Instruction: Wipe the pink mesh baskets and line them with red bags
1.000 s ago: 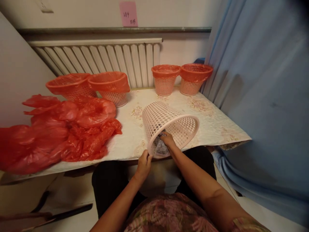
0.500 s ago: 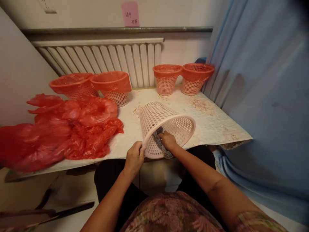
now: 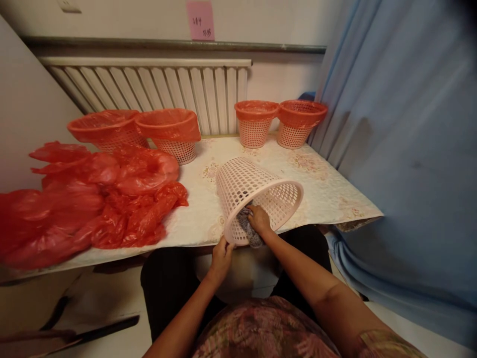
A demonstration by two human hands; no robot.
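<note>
A pale pink perforated wastebasket (image 3: 242, 181) lies on its side at the table's front edge, its mouth tilted toward me. My left hand (image 3: 222, 256) pinches the lower left of its rim. Inside the mouth, my right hand (image 3: 260, 219) is closed on a grey patterned cloth (image 3: 249, 229), pressed against the basket's inner left wall. Part of the cloth hangs down over the rim. The fingertips of my right hand are partly hidden by the cloth.
Crumpled red plastic bags (image 3: 122, 194) cover the table's left side. Behind them stand two red-lined baskets (image 3: 177, 149), with two more lined baskets (image 3: 254, 132) at the back right. A radiator (image 3: 149, 89) backs the table (image 3: 328, 184); a blue curtain (image 3: 406, 149) hangs on the right.
My left hand has slid down and right along the rim to the basket's bottom edge. The cloth and right hand have shifted slightly inside, and the basket has turned a little.
</note>
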